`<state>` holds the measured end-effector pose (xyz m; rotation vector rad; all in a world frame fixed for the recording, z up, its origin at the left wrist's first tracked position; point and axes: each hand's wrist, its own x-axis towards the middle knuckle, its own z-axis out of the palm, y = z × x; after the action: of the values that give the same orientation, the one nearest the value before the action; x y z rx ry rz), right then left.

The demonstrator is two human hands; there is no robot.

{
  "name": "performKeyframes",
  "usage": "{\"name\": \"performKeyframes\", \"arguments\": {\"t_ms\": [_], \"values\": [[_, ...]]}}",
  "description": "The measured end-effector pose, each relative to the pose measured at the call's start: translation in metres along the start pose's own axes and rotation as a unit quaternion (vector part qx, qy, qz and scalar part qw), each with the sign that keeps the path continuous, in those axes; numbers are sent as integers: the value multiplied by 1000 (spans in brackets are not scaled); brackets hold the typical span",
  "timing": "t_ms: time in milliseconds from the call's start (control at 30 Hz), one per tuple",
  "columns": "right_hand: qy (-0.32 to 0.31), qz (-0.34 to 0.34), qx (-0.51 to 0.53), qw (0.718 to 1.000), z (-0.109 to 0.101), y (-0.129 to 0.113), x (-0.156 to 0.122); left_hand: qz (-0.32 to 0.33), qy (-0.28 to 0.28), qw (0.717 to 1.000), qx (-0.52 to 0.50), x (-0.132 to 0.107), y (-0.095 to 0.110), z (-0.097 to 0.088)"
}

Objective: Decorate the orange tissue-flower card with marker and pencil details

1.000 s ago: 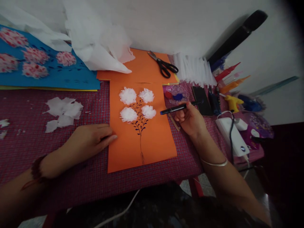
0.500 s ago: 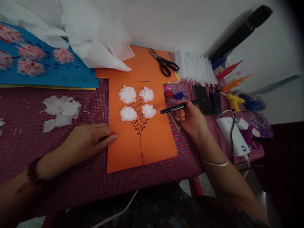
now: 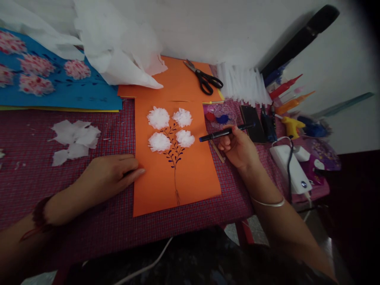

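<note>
A dark marker (image 3: 216, 134) is pinched between the thumb and fingers of my right hand (image 3: 240, 149), just off the right edge of an orange paper sheet (image 3: 154, 182). Its blue-tipped end points left over the sheet. White tissue-paper flowers (image 3: 159, 141) sit on the upper half of that sheet, above a drawn stem with small dark leaves (image 3: 175, 156). My left hand (image 3: 111, 174) rests at the sheet's left edge, fingers loosely bent and apart from the thumb, which touches the paper. Nothing shows in it.
Scissors (image 3: 204, 77) lie on more orange paper behind. Torn white tissue (image 3: 75, 138) lies left, below a blue sheet (image 3: 97, 97) with pink-white flowers. On the right are a black phone-like slab (image 3: 253, 124), a yellow glue gun (image 3: 292, 126), glue sticks (image 3: 242, 85) and a white power strip (image 3: 291, 168).
The whole view has shifted very slightly. Both hands and the marker keep almost the same position over the sheet.
</note>
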<state>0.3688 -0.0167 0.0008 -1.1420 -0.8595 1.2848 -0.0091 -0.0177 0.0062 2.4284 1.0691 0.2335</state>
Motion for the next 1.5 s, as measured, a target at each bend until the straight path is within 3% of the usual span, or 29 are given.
{"name": "performKeyframes", "arguments": {"t_ms": [800,1500], "values": [[25,17,11,1000,0,0,0,13,-11,999,36,-1,0,-1],[6,12,11,1000,-1,-1,0,25,-2,998,52,0,-1,0]]}}
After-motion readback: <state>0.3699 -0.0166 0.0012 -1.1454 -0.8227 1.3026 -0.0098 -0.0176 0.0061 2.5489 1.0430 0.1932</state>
